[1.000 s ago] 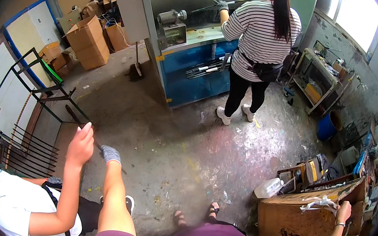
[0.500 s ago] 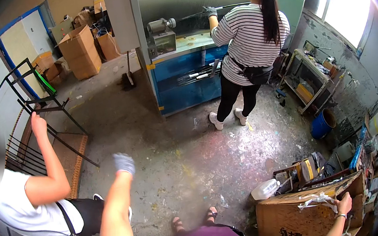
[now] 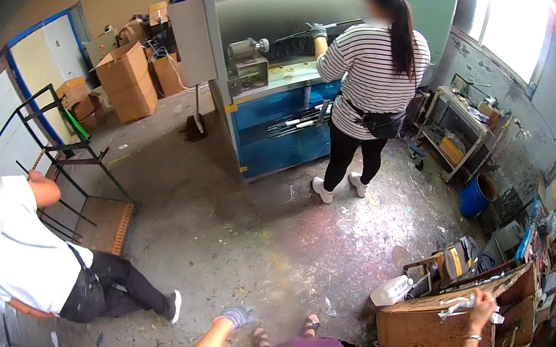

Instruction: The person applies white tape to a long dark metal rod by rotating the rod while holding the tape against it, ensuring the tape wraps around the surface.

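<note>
My left hand (image 3: 237,316), in a grey-white glove, hangs low over the concrete floor just left of my sandalled feet. Its fingers point rightward, and no object shows in it. On the right, my bare right hand (image 3: 481,309), with a bracelet at the wrist, is closed at the top edge of a large cardboard box (image 3: 412,335). A crumpled white strip (image 3: 453,306) lies over that edge and shows on both sides of the fingers, which close on it. Its exact kind is unclear.
At the left a person in a white shirt (image 3: 27,241) stands by a dark metal rack (image 3: 79,159). Ahead, another person in stripes (image 3: 377,69) holds a long rod (image 3: 342,23) at a blue-fronted bench (image 3: 282,148). A white jug (image 3: 390,291) and blue bin (image 3: 476,196) stand right.
My left hand has come down and right, closer to my feet. My right hand has shifted slightly left along the box edge. The white-shirted person has lowered an arm and turned.
</note>
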The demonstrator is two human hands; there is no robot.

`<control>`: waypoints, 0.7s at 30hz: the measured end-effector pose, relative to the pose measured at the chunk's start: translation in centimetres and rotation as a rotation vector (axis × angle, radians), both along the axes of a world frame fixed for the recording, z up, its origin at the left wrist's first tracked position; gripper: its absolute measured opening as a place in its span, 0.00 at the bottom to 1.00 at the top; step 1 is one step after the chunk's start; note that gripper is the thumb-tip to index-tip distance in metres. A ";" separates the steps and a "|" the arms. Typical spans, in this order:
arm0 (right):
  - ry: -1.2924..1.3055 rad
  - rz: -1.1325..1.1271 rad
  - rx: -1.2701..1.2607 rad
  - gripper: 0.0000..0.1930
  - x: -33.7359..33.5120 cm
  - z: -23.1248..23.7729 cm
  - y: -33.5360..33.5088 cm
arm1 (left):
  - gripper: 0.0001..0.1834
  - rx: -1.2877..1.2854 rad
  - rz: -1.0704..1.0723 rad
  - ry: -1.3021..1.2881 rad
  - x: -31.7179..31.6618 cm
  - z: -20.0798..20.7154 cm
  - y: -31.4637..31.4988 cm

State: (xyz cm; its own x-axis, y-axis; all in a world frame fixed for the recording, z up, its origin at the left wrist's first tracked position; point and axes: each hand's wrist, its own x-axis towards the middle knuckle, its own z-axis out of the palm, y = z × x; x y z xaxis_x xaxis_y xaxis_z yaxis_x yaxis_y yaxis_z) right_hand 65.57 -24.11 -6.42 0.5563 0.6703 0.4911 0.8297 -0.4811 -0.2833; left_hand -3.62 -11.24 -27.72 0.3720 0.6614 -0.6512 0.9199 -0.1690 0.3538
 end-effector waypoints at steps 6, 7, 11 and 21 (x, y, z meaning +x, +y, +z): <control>1.362 0.623 -0.132 0.32 -24.9 -7.4 10.6 | 0.31 -0.608 0.755 -1.893 12.2 18.2 4.4; 1.685 0.730 -0.205 0.35 -29.8 -5.7 11.9 | 0.32 -0.839 0.747 -2.186 14.3 21.4 4.6; 2.281 0.925 -0.218 0.37 -40.3 -4.5 14.5 | 0.31 -0.769 0.860 -2.325 18.3 25.4 5.6; 2.516 0.518 -0.311 0.14 -44.1 -3.1 13.1 | 0.24 -0.001 1.086 -1.924 17.8 19.7 4.7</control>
State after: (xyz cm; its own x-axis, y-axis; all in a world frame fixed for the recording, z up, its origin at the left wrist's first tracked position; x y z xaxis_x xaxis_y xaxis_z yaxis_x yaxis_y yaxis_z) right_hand 21.51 -11.01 -9.48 -0.4445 0.7489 -0.4915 -0.6609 -0.6446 -0.3843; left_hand 14.14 -6.52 -8.04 -0.0269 0.9981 -0.0553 -0.7292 0.0182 0.6840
